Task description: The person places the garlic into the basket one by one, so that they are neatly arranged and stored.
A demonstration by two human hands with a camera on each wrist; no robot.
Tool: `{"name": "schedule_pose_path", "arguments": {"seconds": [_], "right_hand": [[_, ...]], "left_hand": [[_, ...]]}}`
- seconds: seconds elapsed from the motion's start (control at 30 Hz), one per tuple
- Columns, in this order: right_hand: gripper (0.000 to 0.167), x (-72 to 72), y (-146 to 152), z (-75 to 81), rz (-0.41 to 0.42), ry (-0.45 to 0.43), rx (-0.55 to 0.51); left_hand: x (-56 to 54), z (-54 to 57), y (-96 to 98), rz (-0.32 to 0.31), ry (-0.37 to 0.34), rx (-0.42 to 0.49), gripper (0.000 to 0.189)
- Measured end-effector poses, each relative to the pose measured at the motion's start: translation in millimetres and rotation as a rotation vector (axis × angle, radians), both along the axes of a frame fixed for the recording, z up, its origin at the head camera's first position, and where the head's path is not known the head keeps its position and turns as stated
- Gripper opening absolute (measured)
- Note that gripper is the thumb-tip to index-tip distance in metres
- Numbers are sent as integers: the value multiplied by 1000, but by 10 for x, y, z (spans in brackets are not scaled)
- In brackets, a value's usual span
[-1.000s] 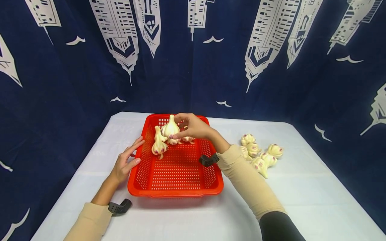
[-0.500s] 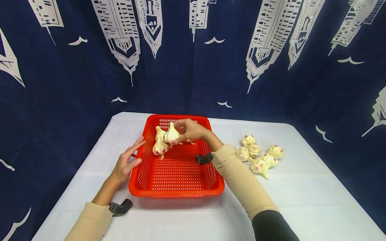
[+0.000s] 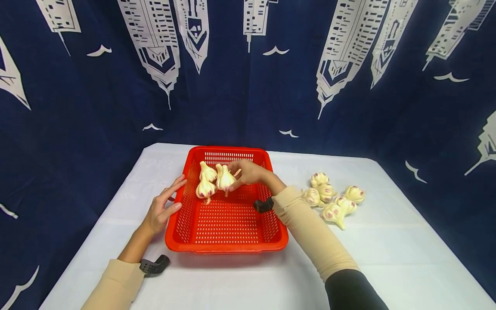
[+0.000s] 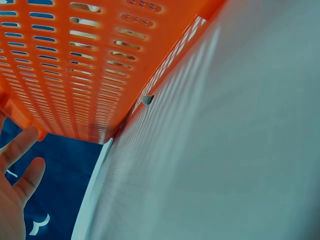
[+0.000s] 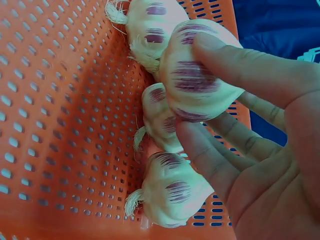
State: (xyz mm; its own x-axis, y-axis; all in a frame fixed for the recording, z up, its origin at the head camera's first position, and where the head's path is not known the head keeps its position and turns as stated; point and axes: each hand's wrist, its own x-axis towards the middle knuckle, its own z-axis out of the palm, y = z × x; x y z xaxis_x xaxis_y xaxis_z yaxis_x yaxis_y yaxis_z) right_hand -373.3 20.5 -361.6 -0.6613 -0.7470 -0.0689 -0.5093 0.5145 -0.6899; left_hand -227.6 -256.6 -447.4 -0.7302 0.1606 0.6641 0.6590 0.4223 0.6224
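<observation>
My right hand point(image 3: 248, 175) is over the back of a red perforated basket point(image 3: 226, 248). It pinches a purple-striped garlic bulb point(image 5: 195, 75) between thumb and fingers. In the head view this garlic bulb point(image 3: 225, 181) has its stem up, beside other bulbs. A garlic bulb point(image 3: 206, 188) lies at the basket's left side, with another bulb point(image 3: 209, 173) behind it. The right wrist view has two bulbs point(image 5: 175, 190) below the held one and another bulb point(image 5: 154, 27) above it. My left hand point(image 3: 159, 211) rests on the basket's left rim with fingers extended.
Several garlic bulbs point(image 3: 325, 193) lie in a loose group on the white tablecloth point(image 3: 387, 241) right of the basket. A dark blue curtain point(image 3: 248, 94) with white building prints hangs behind the table. The basket's side wall point(image 4: 75, 60) fills the upper left wrist view.
My right hand has lowered the garlic bulb into the basket and brought it slightly nearer and to the right, next to the other bulbs. The left hand has stayed on the rim.
</observation>
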Motion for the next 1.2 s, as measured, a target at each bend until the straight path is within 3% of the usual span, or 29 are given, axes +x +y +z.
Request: {"name": "schedule_pose_path", "arguments": {"seconds": [0.17, 0.33, 0.5, 1.2], "right_hand": [[56, 7, -7, -49, -6, -26, 39], [52, -9, -19, -94, 22, 12, 87], [43, -25, -16, -130, 65, 31, 69], [49, -5, -30, -139, 89, 38, 165]], "left_hand": [[-2, -8, 3, 0, 3, 1, 59], [0, -1, 1, 5, -14, -7, 60], [4, 2, 0, 5, -18, -13, 60], [-13, -18, -1, 0, -11, 4, 60]]}}
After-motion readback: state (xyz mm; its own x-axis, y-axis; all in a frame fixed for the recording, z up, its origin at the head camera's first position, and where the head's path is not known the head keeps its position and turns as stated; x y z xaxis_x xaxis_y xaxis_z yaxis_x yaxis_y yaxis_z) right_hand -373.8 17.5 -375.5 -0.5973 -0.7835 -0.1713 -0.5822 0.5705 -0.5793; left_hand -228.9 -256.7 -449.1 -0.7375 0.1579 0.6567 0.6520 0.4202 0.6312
